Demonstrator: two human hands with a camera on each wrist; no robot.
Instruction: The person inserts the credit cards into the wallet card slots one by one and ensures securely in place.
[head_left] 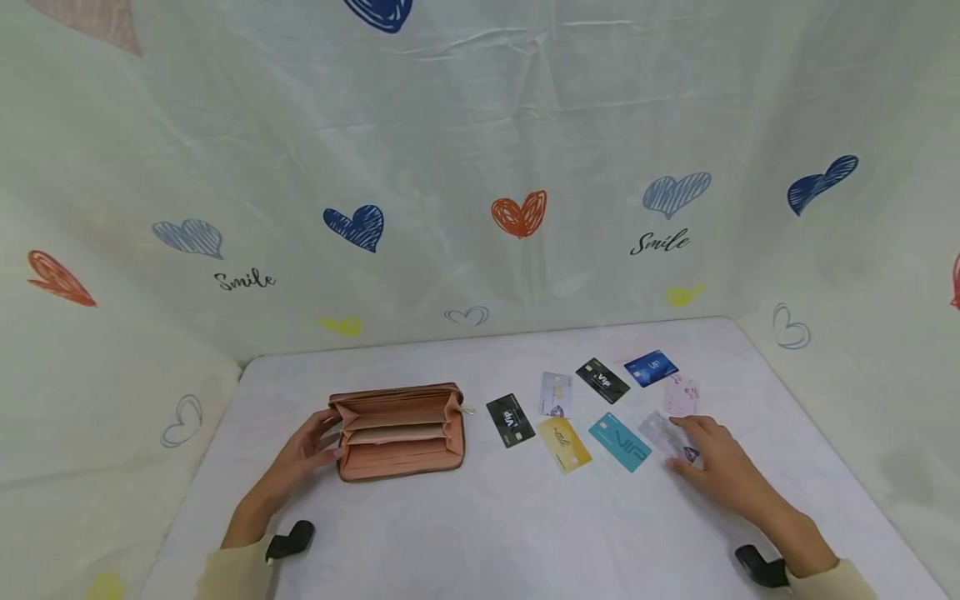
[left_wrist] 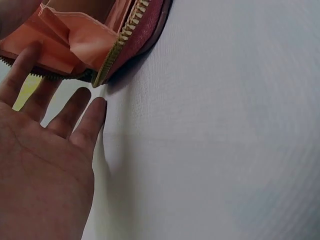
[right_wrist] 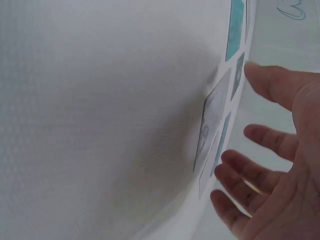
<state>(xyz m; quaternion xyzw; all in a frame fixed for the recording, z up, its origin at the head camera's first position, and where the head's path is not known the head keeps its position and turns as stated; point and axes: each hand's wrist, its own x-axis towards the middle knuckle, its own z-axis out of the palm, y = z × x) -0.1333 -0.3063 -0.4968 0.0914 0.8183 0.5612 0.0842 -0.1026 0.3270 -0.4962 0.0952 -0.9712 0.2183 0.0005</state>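
Note:
A pink zip-around wallet [head_left: 397, 458] lies spread wide on the left of the table, its inner pockets showing. My left hand [head_left: 303, 454] is at the wallet's left edge, fingers loosely extended, fingertips right by the zipper teeth [left_wrist: 127, 37] and lining in the left wrist view. On the right, my right hand [head_left: 720, 467] hovers over a silver-grey card [head_left: 663, 433], with thumb and fingers spread apart around its near end. In the right wrist view that card [right_wrist: 214, 112] lies flat on the table, and nothing is between the fingers.
Several cards lie between the wallet and my right hand: two black [head_left: 511, 421] [head_left: 602, 381], a silver one [head_left: 556, 395], a yellow [head_left: 564, 445], a teal [head_left: 619, 442], a blue [head_left: 651, 367] and a pale pink [head_left: 682, 395]. A heart-printed curtain [head_left: 435, 275] encloses the white table [head_left: 480, 533].

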